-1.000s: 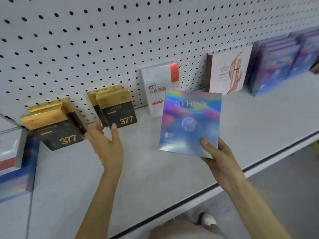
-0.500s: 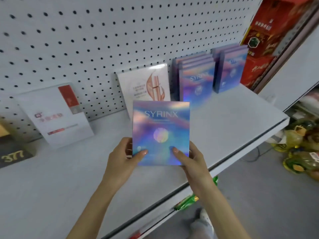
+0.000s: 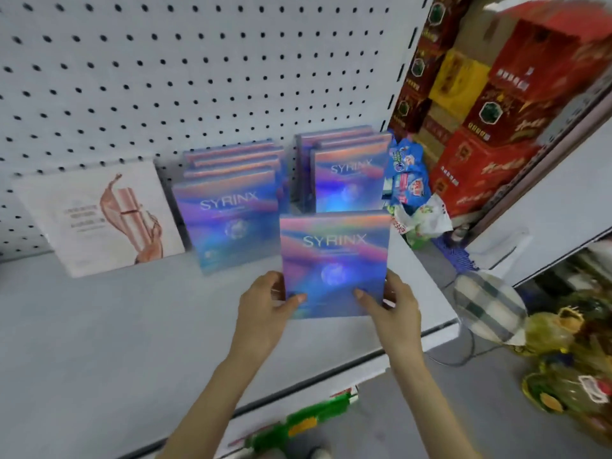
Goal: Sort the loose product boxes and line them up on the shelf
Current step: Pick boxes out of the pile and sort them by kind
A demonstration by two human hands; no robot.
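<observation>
Holding the loose SYRINX box (image 3: 334, 260) upright and facing out, both hands pinch its lower corners. The left hand (image 3: 265, 309) has its thumb laid across the front and its fingers curled behind. The right hand (image 3: 394, 309) grips the opposite corner the same way. The box sits directly in front of the right-hand row (image 3: 347, 173) of matching SYRINX boxes, near it but not yet against it. Whether its bottom edge touches the shelf (image 3: 116, 326) is hidden by the hands.

The step in hand looks like seating this box as the new front of that row. To do it well, the bottom edge should go down flat first. The box can then slide straight back until its rear face meets the front box of the row. Its sides should stay flush with the boxes behind, which already sit slightly staggered. The thumbs ought to come off only once the box stands by itself, because these boxes are thin and could tip forward. Just to the left of the right-hand row stands a second SYRINX row (image 3: 231, 213), leaning a little. Further left of that is a white box (image 3: 99, 220) with a pink picture. The new front should end up level with the front of the second SYRINX row.
</observation>
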